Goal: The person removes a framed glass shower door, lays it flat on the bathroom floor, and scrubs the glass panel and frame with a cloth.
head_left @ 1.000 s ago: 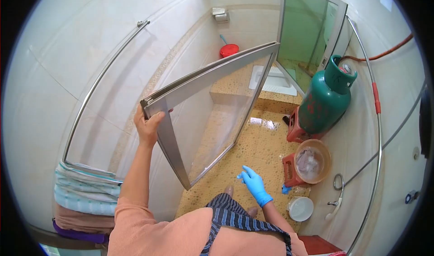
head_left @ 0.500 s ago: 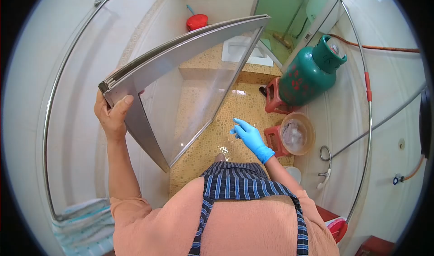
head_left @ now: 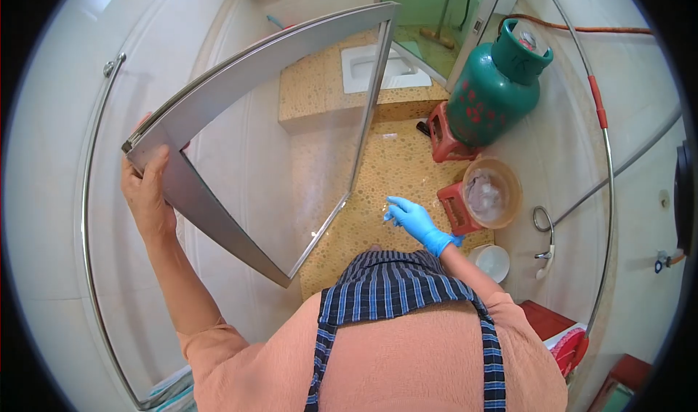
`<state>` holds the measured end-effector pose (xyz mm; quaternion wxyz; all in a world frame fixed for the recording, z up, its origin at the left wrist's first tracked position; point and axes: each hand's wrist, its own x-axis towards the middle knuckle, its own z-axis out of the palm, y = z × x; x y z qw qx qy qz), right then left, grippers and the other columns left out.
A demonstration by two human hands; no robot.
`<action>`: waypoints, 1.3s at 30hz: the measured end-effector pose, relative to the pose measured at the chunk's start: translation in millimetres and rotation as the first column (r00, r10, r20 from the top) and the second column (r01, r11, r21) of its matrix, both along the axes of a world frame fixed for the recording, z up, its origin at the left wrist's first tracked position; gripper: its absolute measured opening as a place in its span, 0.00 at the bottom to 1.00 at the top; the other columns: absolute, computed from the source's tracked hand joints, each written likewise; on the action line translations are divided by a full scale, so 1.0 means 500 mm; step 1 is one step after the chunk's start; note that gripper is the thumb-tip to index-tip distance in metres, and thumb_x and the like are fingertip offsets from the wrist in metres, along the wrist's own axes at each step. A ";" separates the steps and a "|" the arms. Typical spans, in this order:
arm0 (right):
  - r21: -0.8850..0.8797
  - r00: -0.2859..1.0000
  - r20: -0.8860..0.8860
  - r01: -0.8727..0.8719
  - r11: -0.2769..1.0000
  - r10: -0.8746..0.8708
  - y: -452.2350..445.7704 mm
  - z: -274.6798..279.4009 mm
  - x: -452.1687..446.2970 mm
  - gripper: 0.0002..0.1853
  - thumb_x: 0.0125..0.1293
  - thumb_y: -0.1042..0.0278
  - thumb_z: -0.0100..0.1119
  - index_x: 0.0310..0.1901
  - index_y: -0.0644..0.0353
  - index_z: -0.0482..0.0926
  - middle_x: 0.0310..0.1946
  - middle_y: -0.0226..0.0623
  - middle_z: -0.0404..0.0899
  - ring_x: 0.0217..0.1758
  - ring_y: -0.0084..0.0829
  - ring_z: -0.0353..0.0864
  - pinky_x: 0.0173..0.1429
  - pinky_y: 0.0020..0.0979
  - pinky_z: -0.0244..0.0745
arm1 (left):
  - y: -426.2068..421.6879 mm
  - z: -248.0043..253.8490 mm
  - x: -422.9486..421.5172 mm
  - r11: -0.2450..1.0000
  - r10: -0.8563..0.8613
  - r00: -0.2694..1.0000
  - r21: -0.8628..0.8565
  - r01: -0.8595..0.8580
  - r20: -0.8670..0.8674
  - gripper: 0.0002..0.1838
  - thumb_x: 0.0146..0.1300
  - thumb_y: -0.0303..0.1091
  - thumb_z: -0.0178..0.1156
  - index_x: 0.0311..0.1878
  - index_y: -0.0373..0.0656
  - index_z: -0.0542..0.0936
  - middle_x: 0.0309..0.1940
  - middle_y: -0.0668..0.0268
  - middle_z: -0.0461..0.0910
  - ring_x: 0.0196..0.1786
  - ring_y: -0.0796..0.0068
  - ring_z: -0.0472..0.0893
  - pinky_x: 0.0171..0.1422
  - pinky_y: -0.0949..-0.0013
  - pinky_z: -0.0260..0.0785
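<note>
A large aluminium-framed glass panel is tilted across the left and middle of the head view, with its lower corner near the floor. My bare left hand grips its near-left corner, thumb on the frame's face and fingers behind, mostly hidden. My right hand, in a blue rubber glove, hangs over the pebble-patterned floor, apart from the panel. Its fingers are loosely stretched towards the panel, and I see nothing held in them. To its right, a basin with wet cloth and water rests on a red stool.
A green gas cylinder leans on another red stool. Beyond lies a squat toilet on a raised step. A white bucket stands by my right forearm. A shower hose runs down the right wall, a rail down the left.
The panel and my left hand have shifted left and slightly down in view. My right hand has moved a little right and down. The view itself has also shifted.
</note>
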<state>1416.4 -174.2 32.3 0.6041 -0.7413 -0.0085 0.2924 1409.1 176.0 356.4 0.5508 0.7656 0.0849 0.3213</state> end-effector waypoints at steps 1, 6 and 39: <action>0.019 1.000 0.011 0.015 1.000 -0.015 -0.011 -0.010 0.010 0.23 0.69 0.62 0.49 0.62 0.63 0.69 0.35 0.35 0.83 0.32 0.20 0.78 0.39 0.24 0.74 | -0.026 0.007 0.008 1.000 0.015 0.998 -0.018 -0.014 0.054 0.24 0.55 0.31 0.66 0.54 0.36 0.73 0.43 0.60 0.78 0.44 0.68 0.80 0.48 0.69 0.74; 0.020 1.000 -0.009 -0.023 1.000 0.023 -0.070 -0.032 0.055 0.22 0.69 0.62 0.50 0.61 0.62 0.70 0.36 0.35 0.84 0.33 0.20 0.79 0.39 0.24 0.75 | -0.050 0.001 0.040 0.995 0.088 0.996 0.040 -0.089 0.012 0.25 0.58 0.33 0.64 0.57 0.34 0.71 0.44 0.56 0.78 0.41 0.61 0.83 0.44 0.65 0.76; -0.232 0.978 -0.193 -0.128 0.964 0.083 -0.272 -0.238 0.141 0.26 0.65 0.55 0.50 0.58 0.66 0.72 0.43 0.47 0.82 0.44 0.35 0.83 0.53 0.32 0.73 | 0.004 -0.009 0.115 0.980 0.191 0.981 0.060 -0.192 0.021 0.26 0.59 0.36 0.64 0.53 0.25 0.71 0.45 0.48 0.78 0.43 0.50 0.82 0.52 0.57 0.75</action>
